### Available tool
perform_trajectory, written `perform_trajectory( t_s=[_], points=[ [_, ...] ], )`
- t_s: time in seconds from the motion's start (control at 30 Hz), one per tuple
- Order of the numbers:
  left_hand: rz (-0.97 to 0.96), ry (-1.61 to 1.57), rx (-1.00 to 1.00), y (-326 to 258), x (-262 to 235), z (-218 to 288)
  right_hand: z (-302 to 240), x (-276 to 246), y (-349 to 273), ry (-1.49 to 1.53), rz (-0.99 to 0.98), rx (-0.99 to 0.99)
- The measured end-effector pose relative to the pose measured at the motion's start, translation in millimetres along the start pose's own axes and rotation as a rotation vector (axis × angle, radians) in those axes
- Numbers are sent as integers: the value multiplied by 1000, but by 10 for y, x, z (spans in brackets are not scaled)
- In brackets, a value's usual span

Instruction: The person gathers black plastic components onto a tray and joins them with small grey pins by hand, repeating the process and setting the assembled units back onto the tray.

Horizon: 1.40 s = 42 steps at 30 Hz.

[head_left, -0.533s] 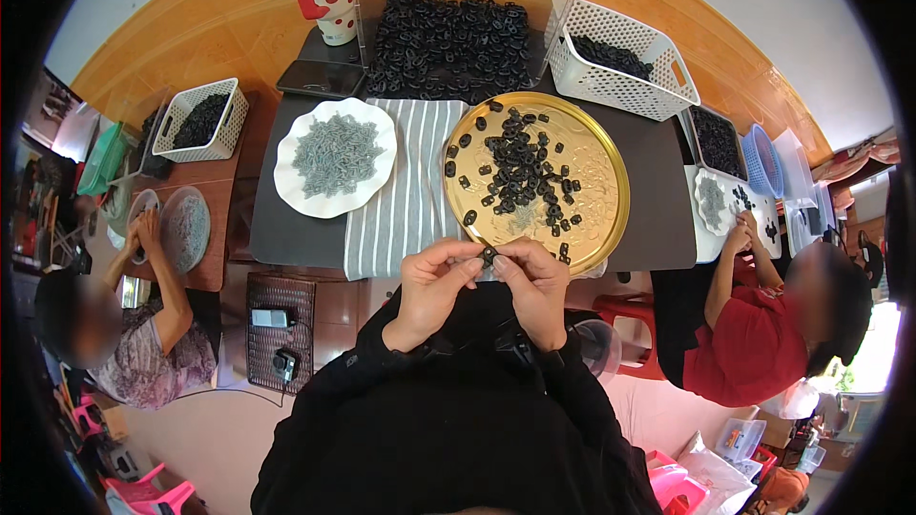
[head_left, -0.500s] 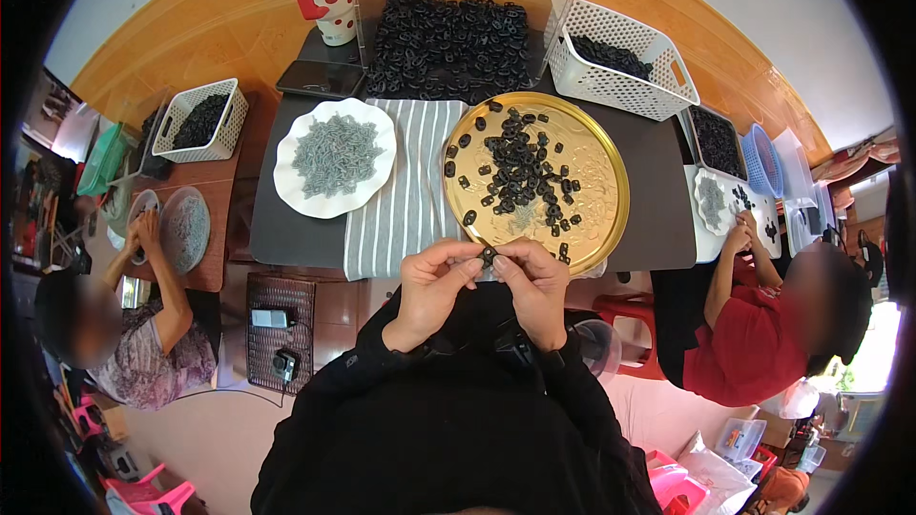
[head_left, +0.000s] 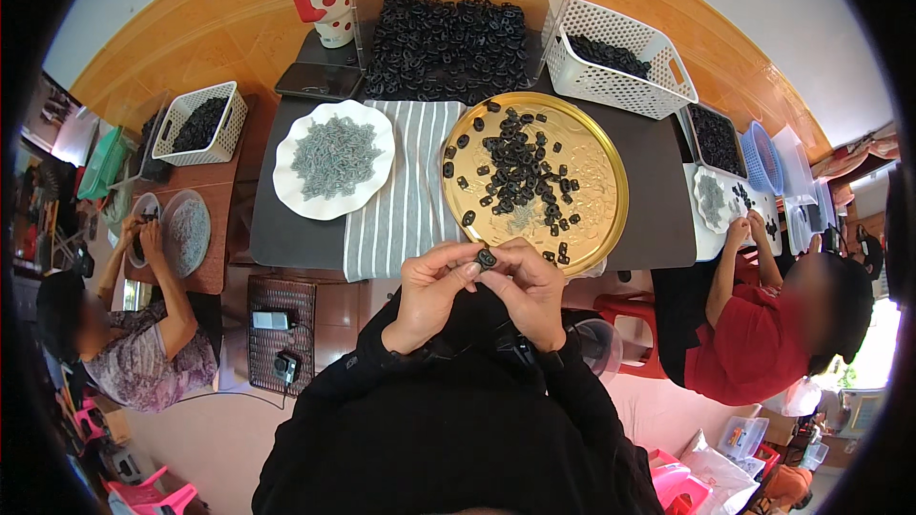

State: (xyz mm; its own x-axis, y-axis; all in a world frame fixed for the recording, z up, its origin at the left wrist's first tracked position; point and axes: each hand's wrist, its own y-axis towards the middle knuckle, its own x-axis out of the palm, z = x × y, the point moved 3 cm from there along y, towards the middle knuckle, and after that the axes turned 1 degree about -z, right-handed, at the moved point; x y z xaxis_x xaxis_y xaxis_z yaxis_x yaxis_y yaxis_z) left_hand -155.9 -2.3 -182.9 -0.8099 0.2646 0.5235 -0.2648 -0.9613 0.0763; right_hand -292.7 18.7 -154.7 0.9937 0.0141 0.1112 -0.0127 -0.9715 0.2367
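Left hand: the left hand (head_left: pixel 431 292), low in the centre of the frame, was closed, thumb and fingertips pinched on one side of a small black part (head_left: pixel 487 257).
Right hand: the right hand (head_left: pixel 530 292) met the left, its fingers clamped on the other side of the same part; both hands held it together.
Part in hand: the small black part sat between the two hands at the near edge of the gold tray (head_left: pixel 611 181), above the edge of the dark surface (head_left: pixel 658 219).
Work remaining, as judged: many loose black parts (head_left: pixel 520 167) lay scattered on the gold tray, and a large heap of black parts (head_left: pixel 448 42) filled the upper centre, so much appeared left to handle.
Work done, as judged: which pile held finished pieces could not be told; the white basket (head_left: pixel 620 62) at upper right held some black parts, and the white plate (head_left: pixel 334 160) at centre left held small grey pieces.
Hidden or unclear: the shape of the held part, and whether a grey piece was being fitted to it, was covered by the fingers.
Cut off: the frame's dark rim clipped its edges; two other people at lower left and right worked at their own tables, their small items too small to make out.
Nearby: a striped cloth (head_left: pixel 405 200) lay between plate and tray.
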Motion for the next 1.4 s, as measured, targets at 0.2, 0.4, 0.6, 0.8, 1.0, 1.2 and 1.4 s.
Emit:
perform_trajectory(
  t_s=[0.2,0.4,0.6,0.8,1.0,1.2,1.4],
  points=[
    [-28,-46,-62,-2,-32,-9,66,-16,-68,-219,-11,-136],
    [-86,-25,-48,10,-38,20,71,-6,-85,-208,5,-176],
    [-93,-17,-33,1,-46,28,-19,20,-64,-339,11,-271],
    [-80,-25,-13,-24,-31,8,-64,40,-97,-441,19,-293],
    [-73,-46,14,-29,-12,11,-126,80,-89,-457,32,-335],
    [-75,-56,44,-53,-15,-19,-130,110,-111,-521,58,-409],
    [-75,-73,45,-68,15,-8,-107,149,-140,-586,92,-541]
  ],
)
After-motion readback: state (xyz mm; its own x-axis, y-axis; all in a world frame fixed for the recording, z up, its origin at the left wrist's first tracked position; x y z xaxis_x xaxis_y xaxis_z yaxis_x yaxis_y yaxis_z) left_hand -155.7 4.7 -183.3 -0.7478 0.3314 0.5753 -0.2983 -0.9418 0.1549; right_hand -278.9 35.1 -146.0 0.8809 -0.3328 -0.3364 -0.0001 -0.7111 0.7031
